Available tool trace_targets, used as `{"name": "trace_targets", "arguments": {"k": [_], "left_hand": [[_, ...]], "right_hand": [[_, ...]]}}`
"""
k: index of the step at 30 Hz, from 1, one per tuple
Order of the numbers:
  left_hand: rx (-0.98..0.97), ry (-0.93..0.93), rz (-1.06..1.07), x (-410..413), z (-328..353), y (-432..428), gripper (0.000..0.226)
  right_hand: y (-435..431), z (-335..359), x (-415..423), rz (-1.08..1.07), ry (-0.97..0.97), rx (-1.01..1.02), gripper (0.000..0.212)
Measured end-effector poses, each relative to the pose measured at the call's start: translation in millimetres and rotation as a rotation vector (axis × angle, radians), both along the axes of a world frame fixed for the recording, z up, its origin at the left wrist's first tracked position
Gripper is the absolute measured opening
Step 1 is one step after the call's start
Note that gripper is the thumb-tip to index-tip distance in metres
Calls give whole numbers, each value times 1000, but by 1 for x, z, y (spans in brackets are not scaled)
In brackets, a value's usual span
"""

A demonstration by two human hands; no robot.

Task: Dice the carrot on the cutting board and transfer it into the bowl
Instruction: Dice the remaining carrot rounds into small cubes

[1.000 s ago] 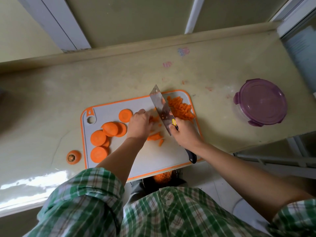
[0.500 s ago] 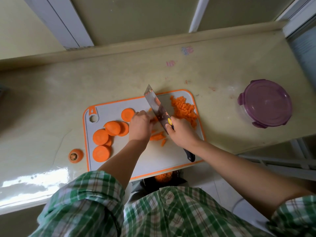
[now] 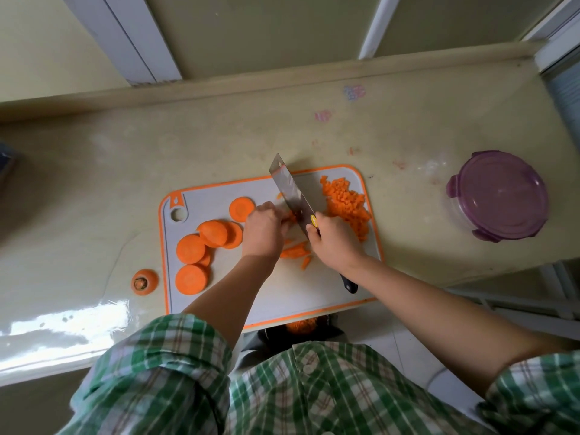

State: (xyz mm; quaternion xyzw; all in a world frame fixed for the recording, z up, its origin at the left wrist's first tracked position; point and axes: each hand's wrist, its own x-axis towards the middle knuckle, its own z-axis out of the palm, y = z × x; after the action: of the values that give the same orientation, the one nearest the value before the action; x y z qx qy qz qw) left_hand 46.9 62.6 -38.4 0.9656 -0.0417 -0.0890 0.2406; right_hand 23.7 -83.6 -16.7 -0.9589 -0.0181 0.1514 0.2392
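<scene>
One carrot top (image 3: 144, 281) sits on the counter, left of the cutting board (image 3: 282, 290). Six carrot rounds (image 3: 190, 248) overlap there. My left hand (image 3: 263, 230) clamps a carrot piece (image 3: 291, 216), mostly hidden under my fingers. My right hand (image 3: 335, 240) grasps one knife (image 3: 290, 193). One diced pile (image 3: 345, 205), then one lidded purple container (image 3: 499, 196).

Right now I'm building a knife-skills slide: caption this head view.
Right hand cuts carrot strips with a cleaver while left hand steadies them on the cutting board, beside uncut slices.
</scene>
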Motion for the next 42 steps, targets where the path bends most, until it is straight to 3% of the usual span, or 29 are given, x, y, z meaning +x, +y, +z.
{"name": "trace_targets", "arguments": {"k": [4, 13, 27, 33, 42], "left_hand": [[23, -26, -9, -2, -2, 10, 18], [73, -62, -33, -4, 1, 9, 5], [62, -37, -4, 0, -6, 7, 7], [142, -50, -30, -1, -5, 14, 23], [186, -62, 10, -2, 2, 0, 19]], "right_hand": [[-4, 7, 5, 4, -24, 17, 19], [-1, 11, 1, 63, -3, -22, 19], [10, 1, 4, 40, -26, -41, 19], [4, 4, 12, 42, -67, -14, 23], [5, 7, 13, 61, -61, 4, 19]]}}
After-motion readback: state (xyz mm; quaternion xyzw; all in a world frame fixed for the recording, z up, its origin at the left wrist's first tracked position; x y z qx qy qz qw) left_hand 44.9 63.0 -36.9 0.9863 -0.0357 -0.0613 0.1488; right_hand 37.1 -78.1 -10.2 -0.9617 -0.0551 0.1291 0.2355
